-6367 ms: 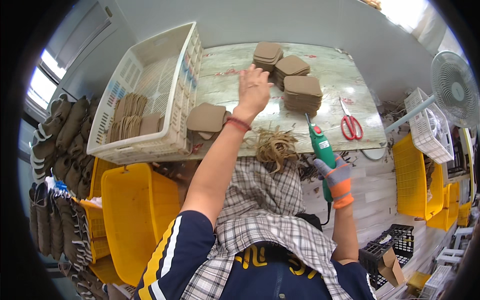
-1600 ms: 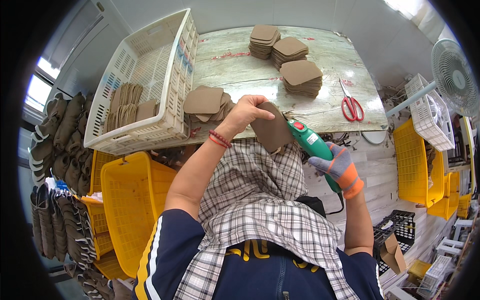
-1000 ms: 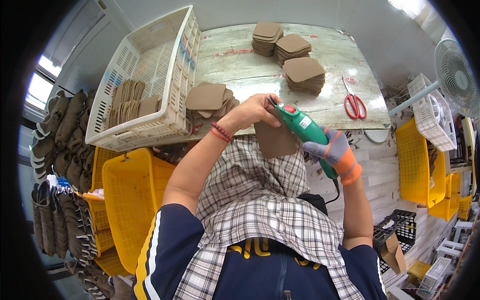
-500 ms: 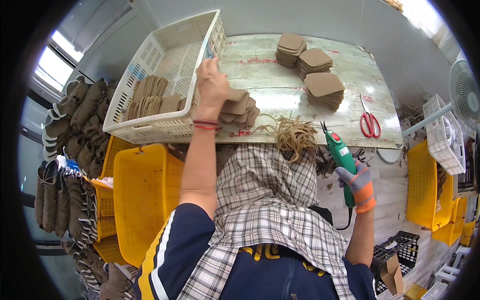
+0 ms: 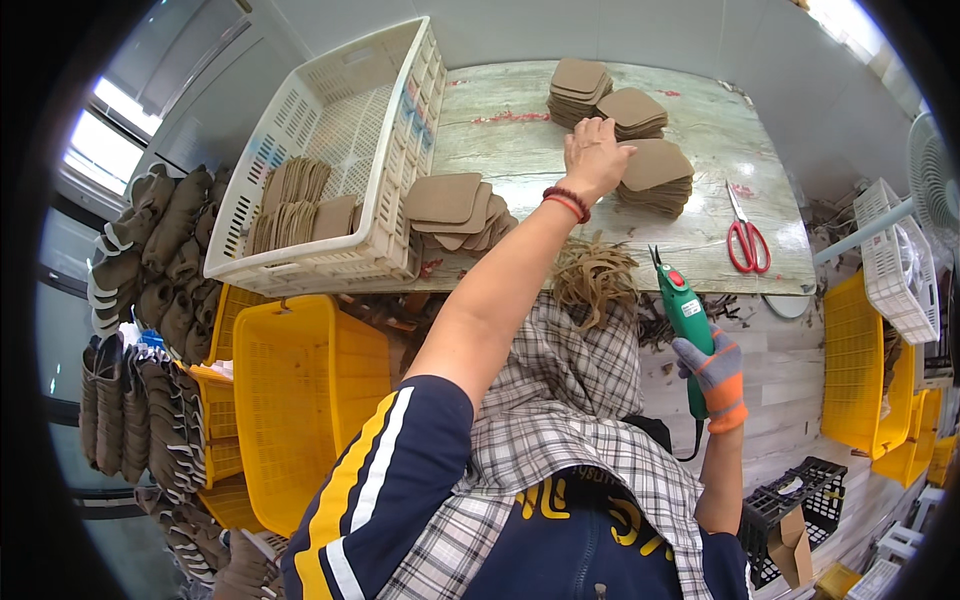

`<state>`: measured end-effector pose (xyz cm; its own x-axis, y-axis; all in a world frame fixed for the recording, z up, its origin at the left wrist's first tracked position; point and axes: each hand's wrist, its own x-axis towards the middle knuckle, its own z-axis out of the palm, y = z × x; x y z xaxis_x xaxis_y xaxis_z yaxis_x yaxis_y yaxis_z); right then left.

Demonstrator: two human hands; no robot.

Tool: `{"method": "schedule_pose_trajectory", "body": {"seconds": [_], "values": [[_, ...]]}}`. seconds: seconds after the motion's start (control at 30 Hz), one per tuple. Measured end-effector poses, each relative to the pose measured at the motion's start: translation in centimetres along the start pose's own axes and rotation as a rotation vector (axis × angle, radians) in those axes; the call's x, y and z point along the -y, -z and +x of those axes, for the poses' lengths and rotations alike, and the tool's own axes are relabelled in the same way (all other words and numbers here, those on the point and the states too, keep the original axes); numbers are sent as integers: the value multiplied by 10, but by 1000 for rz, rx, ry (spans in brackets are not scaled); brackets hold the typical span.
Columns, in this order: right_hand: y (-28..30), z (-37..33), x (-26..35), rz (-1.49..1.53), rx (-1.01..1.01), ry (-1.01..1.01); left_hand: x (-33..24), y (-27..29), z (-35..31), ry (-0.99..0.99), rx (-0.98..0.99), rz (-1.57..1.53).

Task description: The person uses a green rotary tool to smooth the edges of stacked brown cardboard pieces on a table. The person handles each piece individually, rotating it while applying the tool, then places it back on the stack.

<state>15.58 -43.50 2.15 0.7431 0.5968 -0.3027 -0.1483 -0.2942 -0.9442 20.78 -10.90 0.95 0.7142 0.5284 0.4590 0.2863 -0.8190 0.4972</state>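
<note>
My bare left hand, with a red bracelet on its wrist, is over the table beside the stacks of brown rounded-square pieces. Its fingers are stretched and its thumb lies apart, near the edge of the nearest stack; nothing shows in it. Farther back are two more stacks, one at the far edge and one to its right. My gloved right hand is wrapped round green electric scissors, blades pointing away from me. A slumped pile of the pieces lies by the white crate.
The white crate at the table's left holds rows of brown pieces. Red-handled scissors lie on the table at right. Brown strips hang over the front edge. A yellow basket stands below left.
My left hand has moved right, from the pile beside the white crate to the stacks. A flat piece now tops that pile. My right hand keeps holding the electric scissors.
</note>
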Motion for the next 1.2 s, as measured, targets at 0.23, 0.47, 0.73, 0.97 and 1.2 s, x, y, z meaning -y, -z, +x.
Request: {"method": "schedule_pose_trajectory", "body": {"seconds": [0.23, 0.47, 0.73, 0.97, 1.2], "values": [[2, 1, -11, -3, -39, -7, 13, 82, -7, -233, -74, 309], [-15, 10, -3, -67, 27, 28, 123, 160, -75, 259, 217, 473], [-38, 11, 21, -161, 65, 110, 97, 190, -76, 190, -14, 168], [-61, -8, 58, -306, 1, 432, 20, 204, -99, 239, -93, -615], [-68, -20, 64, -213, 8, 457, -13, 166, -112, 313, 22, -957]]}}
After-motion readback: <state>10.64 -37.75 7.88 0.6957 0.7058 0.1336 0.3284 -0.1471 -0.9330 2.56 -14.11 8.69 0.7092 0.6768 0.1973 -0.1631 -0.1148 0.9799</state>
